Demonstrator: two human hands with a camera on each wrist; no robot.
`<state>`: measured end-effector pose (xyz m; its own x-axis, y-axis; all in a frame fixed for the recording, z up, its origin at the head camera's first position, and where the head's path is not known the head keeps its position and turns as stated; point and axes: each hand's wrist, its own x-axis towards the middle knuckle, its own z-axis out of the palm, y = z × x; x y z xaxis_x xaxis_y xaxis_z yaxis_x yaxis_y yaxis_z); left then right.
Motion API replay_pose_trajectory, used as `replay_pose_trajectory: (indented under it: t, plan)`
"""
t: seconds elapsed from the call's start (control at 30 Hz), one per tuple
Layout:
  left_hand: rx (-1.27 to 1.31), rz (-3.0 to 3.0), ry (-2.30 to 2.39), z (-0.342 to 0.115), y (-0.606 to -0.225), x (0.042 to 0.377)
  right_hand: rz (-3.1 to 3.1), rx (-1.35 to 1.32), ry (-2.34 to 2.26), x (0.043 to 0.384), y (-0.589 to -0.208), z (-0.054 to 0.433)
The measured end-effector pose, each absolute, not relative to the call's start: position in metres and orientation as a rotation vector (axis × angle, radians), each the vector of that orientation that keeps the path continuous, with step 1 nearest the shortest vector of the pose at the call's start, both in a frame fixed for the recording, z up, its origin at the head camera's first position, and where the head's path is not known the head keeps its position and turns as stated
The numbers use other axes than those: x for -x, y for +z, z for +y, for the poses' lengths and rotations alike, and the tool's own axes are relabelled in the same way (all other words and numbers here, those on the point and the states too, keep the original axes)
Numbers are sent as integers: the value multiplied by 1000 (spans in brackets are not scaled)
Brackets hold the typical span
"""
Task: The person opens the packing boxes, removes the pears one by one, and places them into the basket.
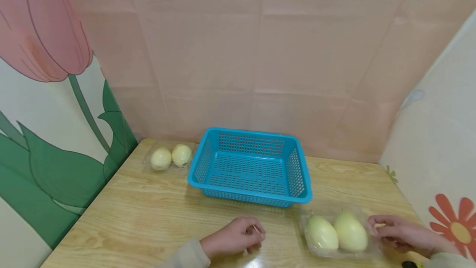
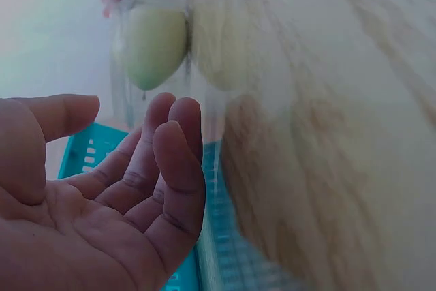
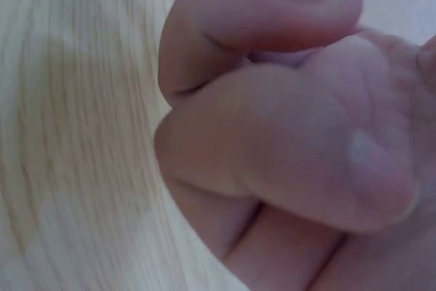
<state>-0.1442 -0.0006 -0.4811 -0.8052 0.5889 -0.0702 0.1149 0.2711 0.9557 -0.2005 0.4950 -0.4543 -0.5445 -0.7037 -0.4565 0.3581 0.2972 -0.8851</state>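
From my head view, my left hand (image 1: 238,237) hangs relaxed over the surface (image 1: 130,218), fingers loosely curled and holding nothing. My right hand (image 1: 403,235) is at the right end of a clear pack of two pale green fruits (image 1: 336,235), fingers bent at its edge; I can't tell whether they pinch it. That pack sits toward the right edge of the surface. A blue basket (image 1: 245,177) stands by the far edge, between it and a second fruit pack (image 1: 171,156) at the far left corner.

On my left wrist view, thumb and fingers are well apart, the near pack and part of the basket beyond them.

On my right wrist view, bent fingers fill the picture, blocking my sight of the pack; wood grain shows beside them.
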Motion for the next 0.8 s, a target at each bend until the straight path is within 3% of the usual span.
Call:
replay_pose_trajectory:
  t: [0.8]
  plan:
    - [-593,2069,1565,-1,-476,138,1615,507,-1373,192,-461,425]
